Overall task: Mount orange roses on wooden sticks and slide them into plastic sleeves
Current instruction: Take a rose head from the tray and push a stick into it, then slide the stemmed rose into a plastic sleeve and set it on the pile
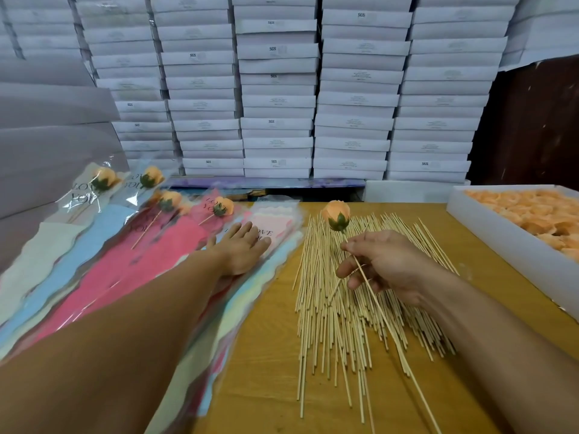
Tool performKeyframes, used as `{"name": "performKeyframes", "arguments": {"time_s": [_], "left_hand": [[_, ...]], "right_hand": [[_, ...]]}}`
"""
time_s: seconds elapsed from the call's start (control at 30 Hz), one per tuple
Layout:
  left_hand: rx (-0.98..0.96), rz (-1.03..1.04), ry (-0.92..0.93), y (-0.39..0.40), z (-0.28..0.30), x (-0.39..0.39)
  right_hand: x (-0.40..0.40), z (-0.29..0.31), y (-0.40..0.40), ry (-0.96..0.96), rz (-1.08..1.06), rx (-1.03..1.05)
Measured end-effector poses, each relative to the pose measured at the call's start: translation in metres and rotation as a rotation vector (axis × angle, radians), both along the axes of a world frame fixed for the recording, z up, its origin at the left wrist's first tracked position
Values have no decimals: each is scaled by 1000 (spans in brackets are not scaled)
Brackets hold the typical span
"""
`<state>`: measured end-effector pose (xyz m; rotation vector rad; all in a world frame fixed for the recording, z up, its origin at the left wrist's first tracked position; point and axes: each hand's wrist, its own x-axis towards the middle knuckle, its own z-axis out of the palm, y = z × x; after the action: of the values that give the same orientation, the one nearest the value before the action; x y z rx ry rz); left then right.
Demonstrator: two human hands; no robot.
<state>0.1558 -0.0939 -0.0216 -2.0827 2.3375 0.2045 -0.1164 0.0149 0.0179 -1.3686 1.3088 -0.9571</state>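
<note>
My right hand point(383, 264) pinches a wooden stick point(387, 324) with an orange rose point(336, 214) mounted on its top end, held above a spread pile of loose sticks point(338, 314). With its fingers straight, my left hand point(242, 249) lies flat on the top plastic sleeve point(275, 225) of a fanned stack, a pink one printed "LOVE YOU". Several sleeved roses point(166, 200) lie at the far left. A white tray point(488, 228) at the right holds several loose orange rose heads point(539, 217).
The wooden table point(269, 355) carries everything. Stacks of white boxes point(279, 89) form a wall along the table's far edge. Grey sheets lean at the far left. A dark brown panel stands behind the tray at the right.
</note>
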Motion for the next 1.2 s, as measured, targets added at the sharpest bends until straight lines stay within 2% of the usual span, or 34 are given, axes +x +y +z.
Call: {"name": "performKeyframes", "arguments": {"time_s": [0.13,0.3,0.43,0.8,1.0,1.2], "left_hand": [[44,-28,53,-1,-7,1],[-54,-56,-28,2,-13,-2],[-108,-60,-4,1,-16,-1],[-147,-45,37,10,-9,-4],[-150,4,49,14,-1,-11],[-319,-105,163,40,12,-31]], "right_hand": [[1,-1,-1,14,-1,-3],[1,-1,0,4,-5,0],[1,-1,1,-1,-6,0],[0,-1,-1,-16,-3,0],[0,0,-1,-84,-3,51],[1,-1,-2,-149,-15,59]]}}
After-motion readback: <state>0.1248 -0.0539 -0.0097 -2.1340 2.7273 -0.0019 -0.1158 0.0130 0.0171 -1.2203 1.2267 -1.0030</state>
